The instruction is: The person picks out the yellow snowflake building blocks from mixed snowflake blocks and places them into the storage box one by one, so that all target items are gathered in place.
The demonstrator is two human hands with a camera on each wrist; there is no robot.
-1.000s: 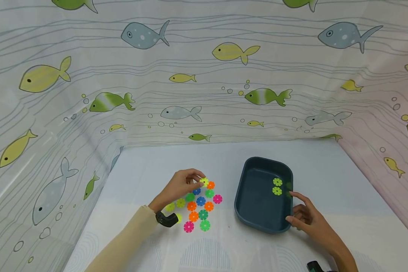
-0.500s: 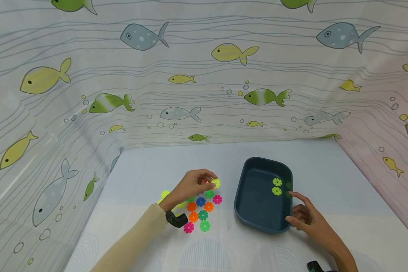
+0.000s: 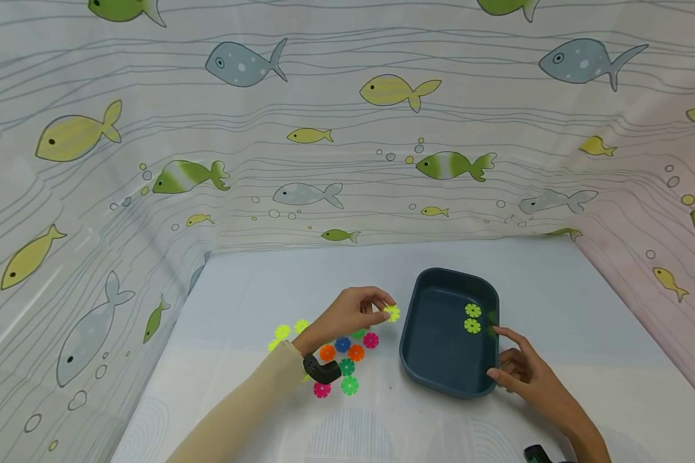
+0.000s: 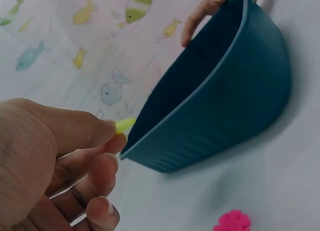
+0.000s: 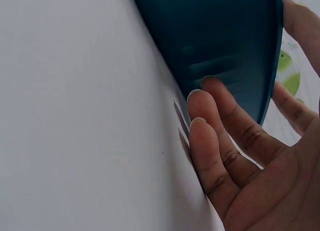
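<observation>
Forearm (image 3: 246,408) slanted inward, left hand (image 3: 350,312) pinching disc (image 3: 392,313) between fingers (image 4: 112,143) near tray (image 3: 446,360) | right hand (image 3: 526,374) holding tray's side | disc neon yellow, edge notched

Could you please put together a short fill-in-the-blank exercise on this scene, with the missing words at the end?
1. While the left hand pinches a yellow disc, the hand touching the tray is the ____ one.
2. The number of yellow-green discs lying in the tray is ____.
3. In the head view, the loose discs on the table lie to the ____ of the tray.
4. The animals printed on the backdrop are ____.

Missing words: right; two; left; fish.
</observation>
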